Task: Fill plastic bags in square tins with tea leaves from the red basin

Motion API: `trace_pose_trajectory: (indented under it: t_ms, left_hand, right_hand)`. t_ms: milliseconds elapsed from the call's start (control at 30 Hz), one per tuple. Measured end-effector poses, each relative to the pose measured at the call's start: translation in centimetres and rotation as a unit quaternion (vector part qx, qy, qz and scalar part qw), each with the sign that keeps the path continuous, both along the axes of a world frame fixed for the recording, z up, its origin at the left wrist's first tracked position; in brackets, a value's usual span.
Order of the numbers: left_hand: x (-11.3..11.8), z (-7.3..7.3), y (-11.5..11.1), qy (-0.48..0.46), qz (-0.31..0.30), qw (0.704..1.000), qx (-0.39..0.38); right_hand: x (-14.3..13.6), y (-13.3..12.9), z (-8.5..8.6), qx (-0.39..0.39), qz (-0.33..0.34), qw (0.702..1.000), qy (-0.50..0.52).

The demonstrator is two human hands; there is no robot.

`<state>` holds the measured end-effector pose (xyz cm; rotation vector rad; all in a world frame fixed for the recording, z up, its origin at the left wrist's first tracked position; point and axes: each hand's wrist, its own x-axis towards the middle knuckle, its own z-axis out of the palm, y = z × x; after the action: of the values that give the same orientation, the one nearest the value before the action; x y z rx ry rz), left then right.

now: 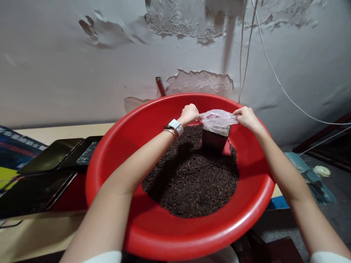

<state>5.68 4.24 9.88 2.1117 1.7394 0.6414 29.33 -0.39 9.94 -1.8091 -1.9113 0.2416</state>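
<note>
Plastic bag (218,119) sat over the mouth of a dark square tin (214,140), which stood in a heap of dark loose tea (189,179) inside a big red basin (115,153). Left hand (189,114) pinched the bag's left edge; right hand (247,116) pinched its right edge. A watch (174,126) was on the left wrist. Black trays (52,155) lay to the left, against a peeling wall (82,65).
</note>
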Motion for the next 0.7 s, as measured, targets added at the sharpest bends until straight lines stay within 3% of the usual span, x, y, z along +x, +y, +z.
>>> trace_pose_trajectory:
  t_ms: [67, 200, 267, 367, 500, 700]
  left_hand:
    - [0.0, 0.3, -1.0, 0.043, 0.004, 0.996, 0.077]
    - [1.6, 0.5, -4.3, 0.079, -0.185, 0.958, 0.206]
    - [2.5, 0.1, -5.0, 0.117, -0.232, 0.940, 0.222]
    - [3.4, -0.5, -4.1, 0.213, -0.191, 0.934, 0.215]
    - [3.7, -0.8, -2.3, 0.288, -0.142, 0.929, 0.181]
    - [2.7, -0.4, -0.8, 0.300, -0.206, 0.926, 0.103]
  right_hand:
    - [-0.5, -0.5, 0.4, 0.002, 0.007, 0.999, -0.053]
    - [-1.9, -2.3, 2.0, 0.170, 0.036, 0.983, -0.055]
    - [-2.6, -2.7, 2.5, 0.200, 0.070, 0.977, -0.037]
    - [-3.3, -2.1, 1.6, 0.131, 0.112, 0.982, -0.079]
    - [-3.1, -0.2, -0.5, 0.021, 0.096, 0.982, -0.162]
    - [-1.7, -0.4, 0.3, -0.054, 0.092, 0.972, -0.207]
